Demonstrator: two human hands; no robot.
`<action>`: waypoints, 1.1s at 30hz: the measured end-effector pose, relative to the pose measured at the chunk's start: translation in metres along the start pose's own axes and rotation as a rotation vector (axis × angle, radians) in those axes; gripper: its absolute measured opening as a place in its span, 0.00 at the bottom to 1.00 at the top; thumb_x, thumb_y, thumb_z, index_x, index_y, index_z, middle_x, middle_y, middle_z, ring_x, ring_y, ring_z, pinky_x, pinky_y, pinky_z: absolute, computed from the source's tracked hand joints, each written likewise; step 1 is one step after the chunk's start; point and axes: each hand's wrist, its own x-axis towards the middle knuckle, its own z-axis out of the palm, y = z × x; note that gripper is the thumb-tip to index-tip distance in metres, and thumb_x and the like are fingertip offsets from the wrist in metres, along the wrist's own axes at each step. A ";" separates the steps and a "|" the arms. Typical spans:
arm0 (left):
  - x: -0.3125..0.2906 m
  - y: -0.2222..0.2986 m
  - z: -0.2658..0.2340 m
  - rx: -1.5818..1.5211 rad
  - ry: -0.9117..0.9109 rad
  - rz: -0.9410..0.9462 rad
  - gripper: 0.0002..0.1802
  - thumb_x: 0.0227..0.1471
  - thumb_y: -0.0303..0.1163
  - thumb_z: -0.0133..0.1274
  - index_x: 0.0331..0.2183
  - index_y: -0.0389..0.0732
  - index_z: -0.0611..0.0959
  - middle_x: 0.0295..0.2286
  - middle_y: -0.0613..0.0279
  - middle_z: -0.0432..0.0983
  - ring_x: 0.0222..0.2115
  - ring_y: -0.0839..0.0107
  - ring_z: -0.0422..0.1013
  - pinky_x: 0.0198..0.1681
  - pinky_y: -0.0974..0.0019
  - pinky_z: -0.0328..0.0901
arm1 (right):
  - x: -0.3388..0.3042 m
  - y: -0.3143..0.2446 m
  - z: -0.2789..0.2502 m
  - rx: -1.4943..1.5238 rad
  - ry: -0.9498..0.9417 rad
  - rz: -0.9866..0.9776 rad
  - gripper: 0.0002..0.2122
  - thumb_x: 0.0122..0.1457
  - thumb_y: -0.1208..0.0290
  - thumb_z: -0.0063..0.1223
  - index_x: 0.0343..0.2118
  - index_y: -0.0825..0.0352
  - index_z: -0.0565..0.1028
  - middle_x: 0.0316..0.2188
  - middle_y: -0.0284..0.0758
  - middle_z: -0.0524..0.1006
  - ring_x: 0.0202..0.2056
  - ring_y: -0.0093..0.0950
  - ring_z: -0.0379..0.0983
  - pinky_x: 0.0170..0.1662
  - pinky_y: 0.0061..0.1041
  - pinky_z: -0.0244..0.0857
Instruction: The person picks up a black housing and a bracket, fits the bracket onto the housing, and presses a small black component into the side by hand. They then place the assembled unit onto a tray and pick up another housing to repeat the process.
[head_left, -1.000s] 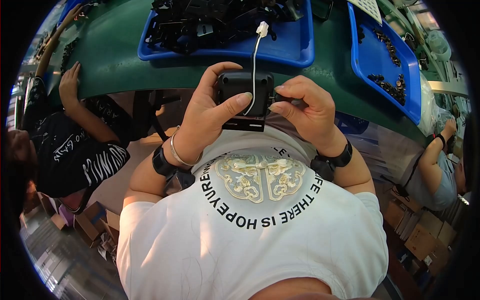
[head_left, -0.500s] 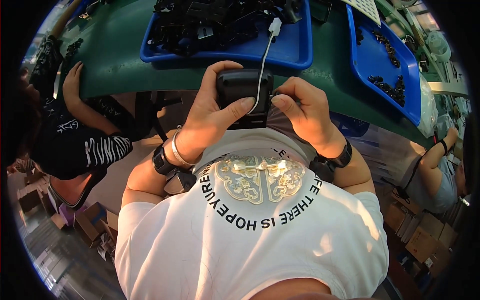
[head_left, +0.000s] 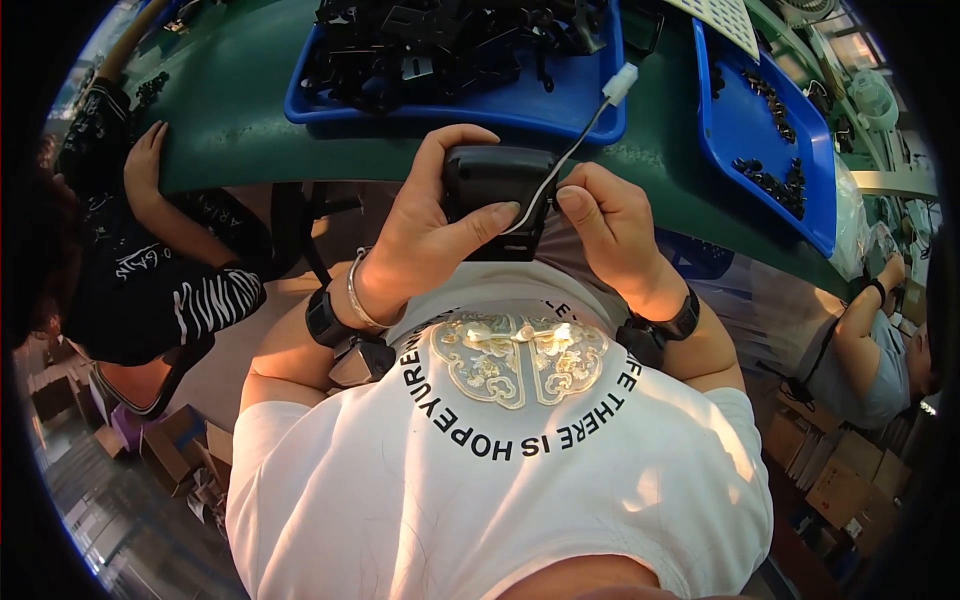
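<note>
My left hand (head_left: 432, 222) wraps the black box (head_left: 485, 172), this side of the tray (head_left: 470, 113), thumb by the wire (head_left: 546, 184). My right hand (head_left: 618, 218), finger and thumb nearly meeting, is at the box's right; I can't tell what's held. Best keep the box still, wire clear.

Black printed capital letters (head_left: 500, 450) are curving across the chest of a white short-sleeved fabric T-shirt (head_left: 480, 525); white slanted lettering (head_left: 207, 305) is running across a black fabric shirt (head_left: 120, 315) at left
</note>
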 end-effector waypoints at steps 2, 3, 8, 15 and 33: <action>0.000 -0.003 0.004 -0.110 0.042 -0.051 0.29 0.48 0.24 0.56 0.49 0.38 0.60 0.36 0.60 0.67 0.36 0.78 0.66 0.38 0.75 0.66 | -0.002 0.010 0.003 0.061 -0.018 0.035 0.16 0.61 0.59 0.45 0.26 0.69 0.70 0.19 0.27 0.67 0.22 0.14 0.59 0.24 0.15 0.54; 0.000 -0.004 0.005 -0.166 0.062 -0.076 0.29 0.48 0.25 0.56 0.49 0.38 0.60 0.36 0.60 0.66 0.35 0.78 0.66 0.38 0.76 0.67 | -0.002 0.013 0.003 0.092 -0.028 0.052 0.16 0.61 0.58 0.44 0.26 0.69 0.70 0.19 0.26 0.67 0.22 0.13 0.59 0.24 0.14 0.53; 0.001 -0.005 0.005 -0.304 0.082 -0.171 0.29 0.48 0.25 0.55 0.49 0.38 0.60 0.37 0.59 0.67 0.36 0.76 0.68 0.38 0.74 0.69 | 0.002 0.006 0.017 0.423 0.169 0.122 0.14 0.61 0.61 0.46 0.28 0.68 0.71 0.21 0.25 0.68 0.22 0.12 0.59 0.25 0.12 0.53; 0.004 0.000 0.005 -0.545 0.129 -0.343 0.28 0.48 0.25 0.54 0.49 0.38 0.60 0.39 0.55 0.67 0.37 0.69 0.71 0.41 0.65 0.72 | -0.001 0.000 0.006 0.230 0.087 0.041 0.08 0.58 0.70 0.52 0.33 0.70 0.72 0.24 0.27 0.71 0.24 0.15 0.64 0.26 0.14 0.57; 0.005 -0.010 0.002 -0.312 0.097 -0.132 0.28 0.49 0.26 0.55 0.49 0.39 0.61 0.39 0.58 0.67 0.38 0.74 0.69 0.39 0.74 0.68 | 0.003 0.001 -0.007 -0.026 -0.034 0.079 0.09 0.60 0.69 0.48 0.33 0.71 0.72 0.23 0.33 0.72 0.24 0.19 0.66 0.28 0.18 0.61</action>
